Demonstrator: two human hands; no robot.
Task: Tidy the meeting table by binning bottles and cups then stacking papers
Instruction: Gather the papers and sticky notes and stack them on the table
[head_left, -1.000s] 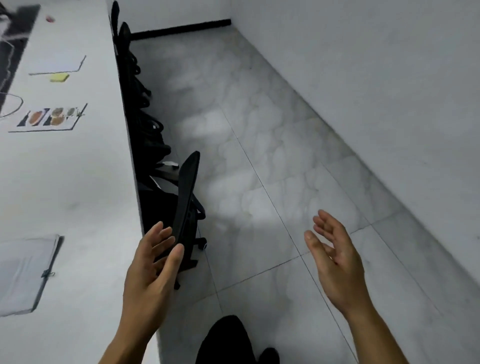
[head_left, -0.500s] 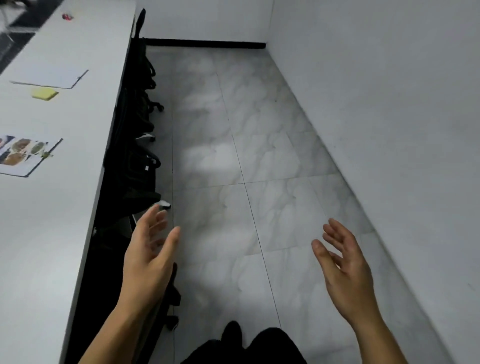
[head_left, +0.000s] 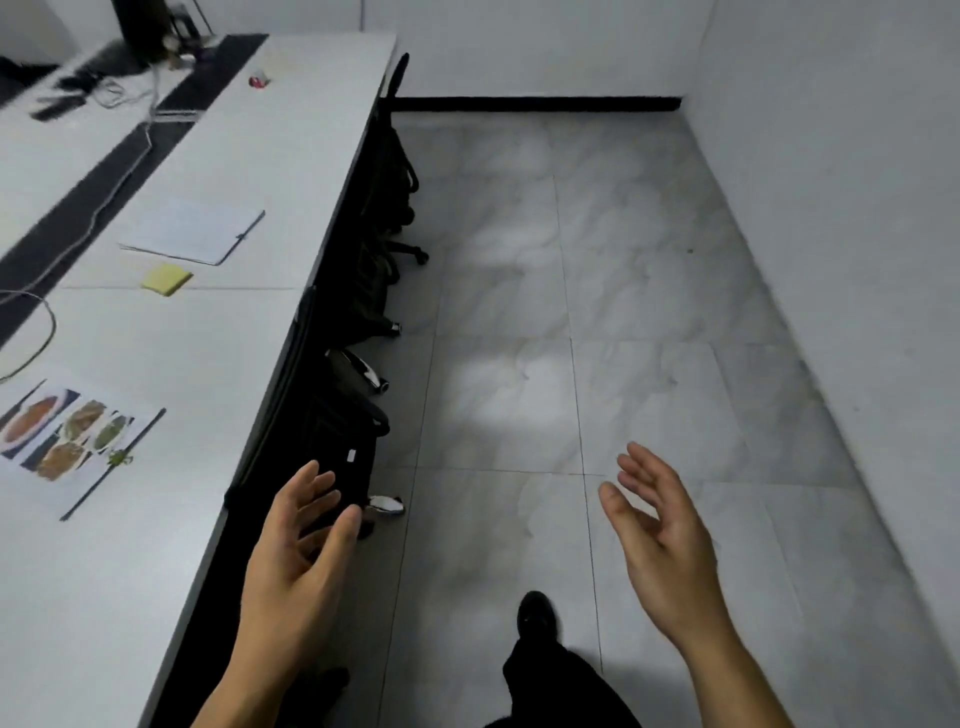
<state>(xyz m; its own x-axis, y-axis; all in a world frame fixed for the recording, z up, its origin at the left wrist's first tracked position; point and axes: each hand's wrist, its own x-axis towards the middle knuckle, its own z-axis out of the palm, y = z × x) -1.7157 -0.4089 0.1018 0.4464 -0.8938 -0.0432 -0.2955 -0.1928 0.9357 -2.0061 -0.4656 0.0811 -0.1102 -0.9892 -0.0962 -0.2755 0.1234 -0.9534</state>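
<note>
The left hand (head_left: 291, 561) has its grip wide open, fingers spread and loosely bent, holding nothing; it hangs over the dark gap where the black chairs (head_left: 363, 291) are tucked in along the right edge of the worktop (head_left: 218, 364). The right hand (head_left: 670, 540) is likewise open and holding nothing, palm turned toward the left, held above the grey marbled floor (head_left: 519, 312), well apart from the other hand. Between and below the two forearms a dark trouser leg and a black shoe (head_left: 537, 613) show on the tiles. The papers lie on the worktop to the left, none of them touched: nearest, a printed sheet with food pictures (head_left: 72, 436); farther along, a yellow pad of sticky notes (head_left: 166, 279); just beyond it, a white sheaf of paper (head_left: 195, 231) with a small dark clip on its right edge. A pale cable (head_left: 104, 202) runs along a black strip on the left side of the worktop, and a small red thing (head_left: 258, 80), too blurred to tell, sits at the far end. A white wall (head_left: 857, 208) closes the right side.
</note>
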